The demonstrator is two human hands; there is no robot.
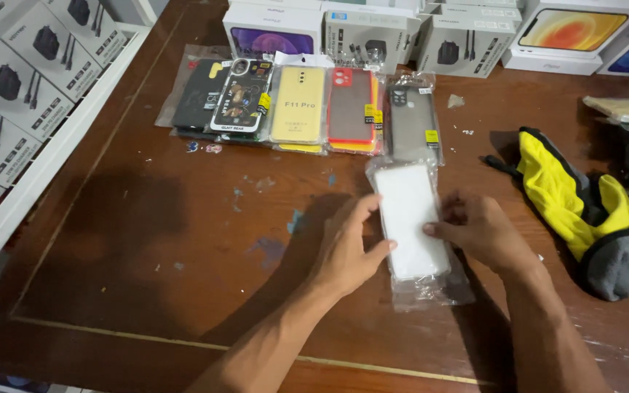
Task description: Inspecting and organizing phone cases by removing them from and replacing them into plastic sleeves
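Both hands press a white phone case [409,218] in a clear plastic sleeve flat on the brown worktop [147,240]. The left hand [347,251] has its fingers spread open along the sleeve's left edge; the right hand [483,229] pinches the right edge. Beyond the fingers lies a row of sleeved cases [300,105], black, yellow, red and grey, with small yellow labels. Behind them stand white boxes [373,33]. Right of the right hand lies a yellow-and-grey cloth [584,211].

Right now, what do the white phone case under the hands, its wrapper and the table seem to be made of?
White phone case: looks like matte, soft plastic or silicone; even, dull surface. Wrapper: thin clear plastic film, crinkled and glossy at its loose end. Table: dark brown wood, seemingly varnished, with worn patches and paint flecks.
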